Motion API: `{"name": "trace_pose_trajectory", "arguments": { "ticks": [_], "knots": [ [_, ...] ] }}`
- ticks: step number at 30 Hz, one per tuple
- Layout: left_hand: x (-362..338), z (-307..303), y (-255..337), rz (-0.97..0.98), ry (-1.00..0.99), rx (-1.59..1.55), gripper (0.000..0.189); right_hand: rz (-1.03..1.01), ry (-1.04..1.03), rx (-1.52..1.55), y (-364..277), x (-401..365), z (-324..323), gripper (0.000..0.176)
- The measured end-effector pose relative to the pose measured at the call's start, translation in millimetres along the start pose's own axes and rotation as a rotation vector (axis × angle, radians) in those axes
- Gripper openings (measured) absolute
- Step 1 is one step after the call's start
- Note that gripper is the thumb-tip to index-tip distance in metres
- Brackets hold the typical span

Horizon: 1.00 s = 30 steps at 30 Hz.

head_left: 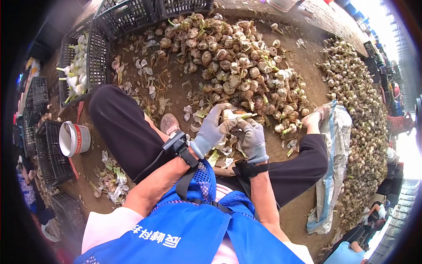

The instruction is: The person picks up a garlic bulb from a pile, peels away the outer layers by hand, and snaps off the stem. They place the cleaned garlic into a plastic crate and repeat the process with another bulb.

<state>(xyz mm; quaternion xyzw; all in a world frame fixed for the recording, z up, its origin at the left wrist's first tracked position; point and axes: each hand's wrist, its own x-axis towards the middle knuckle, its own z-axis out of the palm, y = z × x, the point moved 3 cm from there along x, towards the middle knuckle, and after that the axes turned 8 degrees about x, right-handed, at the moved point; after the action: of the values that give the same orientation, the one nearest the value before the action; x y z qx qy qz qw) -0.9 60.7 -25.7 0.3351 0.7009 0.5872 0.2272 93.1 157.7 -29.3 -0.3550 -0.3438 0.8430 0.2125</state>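
Observation:
Both my hands wear grey gloves and meet in front of the big heap of garlic (233, 57). My left hand (215, 127) is closed round a pale garlic bulb (229, 115). From the bulb a green and whitish stem (244, 115) points to the right. My right hand (252, 135) has its fingers bent at the stem, touching it or just beside it; its fingertips are partly hidden. Beneath the hands, loose skins and leaf scraps (213, 157) lie on the ground between my legs.
Peeled white garlic fills a black crate (100, 57) at the upper left. A white bucket (74, 139) stands left of my knee. Peelings (115, 181) lie below it. On the right are a woven sack (334, 167) and a long garlic heap (367, 132). Other people (349, 251) appear at the edges.

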Motion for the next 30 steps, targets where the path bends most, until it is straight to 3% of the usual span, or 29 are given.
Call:
{"name": "trace_pose_trajectory", "arguments": {
  "ticks": [1,3,4,5,6,8,9,10,11,13,14,15,17,18,19,21,23,25,27,29,30],
  "knots": [
    [0,-4,-4,-0.001,-0.002,0.005,0.040,-0.007,-0.054,-0.098,-6,-5,7,0.012],
    [0,-8,-15,-0.293,-0.056,-0.433,0.037,-0.005,-0.111,-0.192,-3,-5,6,0.014],
    [-9,-10,-8,-0.564,-0.082,-0.525,0.038,0.037,-0.179,-0.057,4,0,0,0.016],
    [-6,-10,-12,-0.560,-0.081,-0.524,0.038,0.074,-0.249,0.075,7,5,-3,0.018],
    [-6,-6,-20,-0.677,-0.151,-0.746,0.038,-0.081,-0.337,-0.172,-11,-9,11,0.019],
    [-6,-2,-31,-0.881,-0.231,-1.034,0.042,-0.060,-0.308,-0.187,-9,-9,15,0.019],
    [-5,-3,-33,-0.863,-0.332,-1.101,0.040,-0.053,-0.280,-0.202,-8,-9,15,0.020],
    [-4,-2,-36,-0.861,-0.303,-1.057,0.039,-0.215,-0.340,-0.421,-7,-5,5,0.023],
    [-2,-1,-38,-0.855,-0.274,-1.013,0.039,-0.221,-0.336,-0.418,-3,-3,1,0.023],
    [2,2,-37,-0.892,-0.217,-0.912,0.037,-0.038,-0.185,-0.020,10,2,-12,0.022],
    [1,2,-37,-0.931,-0.154,-0.815,0.036,-0.227,-0.134,-0.230,17,4,-20,0.020],
    [0,3,-35,-0.935,-0.153,-0.815,0.036,-0.224,-0.132,-0.230,11,1,-17,0.020],
    [0,3,-28,-0.898,-0.158,-1.026,0.035,0.025,-0.148,0.104,-3,-8,-3,0.026],
    [0,5,-39,-0.841,-0.267,-1.223,0.035,0.129,-0.170,0.297,-3,-8,1,0.032],
    [0,6,-43,-0.840,-0.268,-1.222,0.035,0.127,-0.171,0.297,0,-6,-1,0.032],
    [2,9,-42,-0.818,-0.436,-1.475,0.038,0.271,-0.157,0.601,11,0,-1,0.033],
    [2,13,-42,-0.816,-0.471,-1.498,0.042,0.265,-0.240,0.581,7,-3,1,0.031],
    [1,7,-37,-0.935,-0.131,-0.925,0.044,0.034,-0.121,0.107,-4,-5,-1,0.031],
    [2,8,-44,-0.873,-0.105,-0.774,0.040,0.002,-0.125,0.003,0,-3,-3,0.029],
    [12,-3,-32,-0.448,0.189,-0.414,0.030,-0.037,-0.103,-0.058,5,-4,2,0.027],
    [11,-5,-28,-0.508,0.210,-0.455,0.022,-0.038,-0.105,-0.054,8,-3,5,0.027]
  ]
}}
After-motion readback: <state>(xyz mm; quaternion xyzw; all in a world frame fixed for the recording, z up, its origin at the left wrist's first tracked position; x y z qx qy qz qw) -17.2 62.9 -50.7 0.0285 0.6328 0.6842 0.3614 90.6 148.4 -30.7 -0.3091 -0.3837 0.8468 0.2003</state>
